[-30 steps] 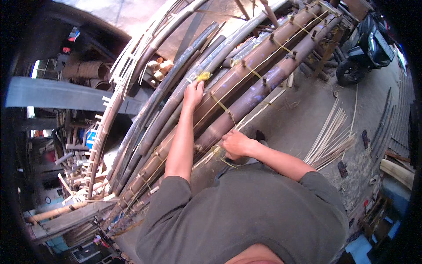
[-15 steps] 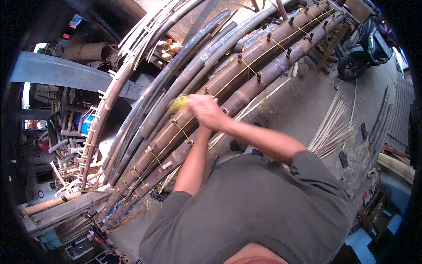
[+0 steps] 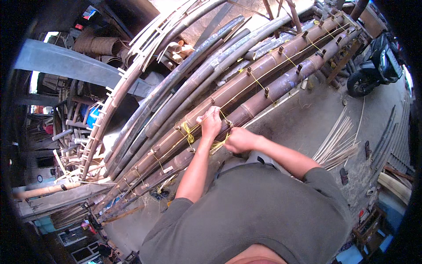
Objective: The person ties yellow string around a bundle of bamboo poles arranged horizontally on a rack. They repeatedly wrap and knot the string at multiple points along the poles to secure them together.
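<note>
Two long brown bamboo poles, a far pole (image 3: 233, 90) and a near pole (image 3: 250, 105), lie side by side with short pegs standing along them. Yellow string (image 3: 256, 79) crosses between the poles at several pegs. My left hand (image 3: 212, 124) rests over the far pole, its fingers pinched where a strand of string runs toward a peg on the near pole. My right hand (image 3: 242, 141) is closed at the near pole's front side, gripping yellow string that shows beside its fingers. A loose loop of the same string (image 3: 188, 132) hangs over the far pole, left of my left hand.
More dark bamboo poles (image 3: 176, 92) lie beyond, beside a curved rail with short rungs (image 3: 115, 94). Thin split strips (image 3: 336, 143) lie on the floor to the right. A motorbike (image 3: 373, 66) stands at the far right. Cut wood clutters the left.
My hands were together over the far pole with a blurred yellow string bundle. They are now apart; my right hand has come down to the near pole, and the view has shifted slightly.
</note>
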`<state>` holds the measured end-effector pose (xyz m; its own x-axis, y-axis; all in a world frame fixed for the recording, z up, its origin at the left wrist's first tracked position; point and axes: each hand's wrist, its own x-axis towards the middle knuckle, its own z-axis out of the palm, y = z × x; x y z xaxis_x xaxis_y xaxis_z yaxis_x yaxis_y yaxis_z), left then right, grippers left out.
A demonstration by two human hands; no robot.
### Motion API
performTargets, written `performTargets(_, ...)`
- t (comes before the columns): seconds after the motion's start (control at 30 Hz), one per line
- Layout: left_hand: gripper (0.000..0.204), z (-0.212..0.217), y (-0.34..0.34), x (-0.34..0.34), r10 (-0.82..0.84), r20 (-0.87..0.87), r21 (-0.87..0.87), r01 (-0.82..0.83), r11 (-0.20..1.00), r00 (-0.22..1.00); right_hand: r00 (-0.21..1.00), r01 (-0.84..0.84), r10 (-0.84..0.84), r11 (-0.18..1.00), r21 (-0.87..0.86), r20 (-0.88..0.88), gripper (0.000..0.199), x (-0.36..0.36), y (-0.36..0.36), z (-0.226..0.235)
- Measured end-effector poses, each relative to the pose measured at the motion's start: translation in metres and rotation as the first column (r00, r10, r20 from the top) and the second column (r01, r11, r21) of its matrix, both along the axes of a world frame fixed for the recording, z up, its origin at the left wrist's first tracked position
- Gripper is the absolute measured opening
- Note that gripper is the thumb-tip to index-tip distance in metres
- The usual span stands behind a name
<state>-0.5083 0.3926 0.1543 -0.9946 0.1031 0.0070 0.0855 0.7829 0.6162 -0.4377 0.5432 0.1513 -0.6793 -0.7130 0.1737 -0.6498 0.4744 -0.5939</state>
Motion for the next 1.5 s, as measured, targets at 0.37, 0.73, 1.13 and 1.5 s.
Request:
performTargets(0.37,0.029,-0.04,-0.021,-0.142,0.025,-0.237,0.011,-0.023,1.0,0.971,0.932,0.358,-0.304,0.702,-0.616,0.195,0.022,0.03,-0.016,0.012)
performTargets(0.73,0.039,0.039,-0.175,-0.006,-0.042,0.049,-0.196,0.05,0.979,0.998,-0.184,0.892,0.572,0.439,-0.108,0.799,0.037,0.101,-0.156,-0.001)
performTargets(1.13,0.032,-0.007,-0.175,0.06,-0.062,-0.006,-0.163,0.06,0.985,0.998,0.945,0.264,-0.286,0.953,0.148,0.158,0.045,-0.079,-0.245,0.09)
performTargets(1.5,0.034,-0.01,-0.174,0.061,0.045,0.015,-0.114,-0.043,0.993,0.999,0.978,-0.064,0.087,0.99,-0.122,0.19,0.044,0.058,-0.164,0.02)
